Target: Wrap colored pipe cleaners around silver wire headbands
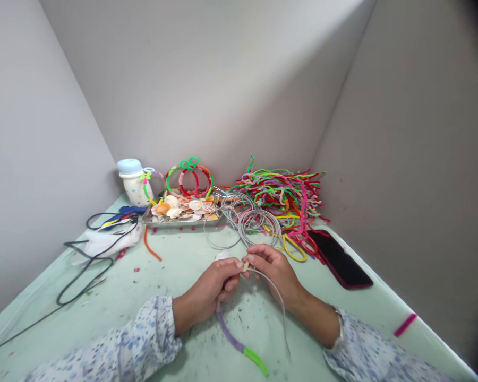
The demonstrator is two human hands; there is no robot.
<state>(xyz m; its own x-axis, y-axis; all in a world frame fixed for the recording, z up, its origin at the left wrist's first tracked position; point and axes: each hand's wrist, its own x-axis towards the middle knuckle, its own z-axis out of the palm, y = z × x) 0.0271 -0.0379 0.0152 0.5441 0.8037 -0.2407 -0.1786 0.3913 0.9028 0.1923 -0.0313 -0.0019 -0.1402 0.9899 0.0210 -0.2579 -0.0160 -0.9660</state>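
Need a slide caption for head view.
Left hand and right hand pinch a thin grey wire hoop partly wrapped in purple and green pipe cleaner, before a metal tray of seashells.

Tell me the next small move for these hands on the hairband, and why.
Probably wind the next turn of wrap toward the right hand. The left hand grips the hairband where its purple wrap ends, both hands pinch at that spot, and the band beyond is bare grey wire.
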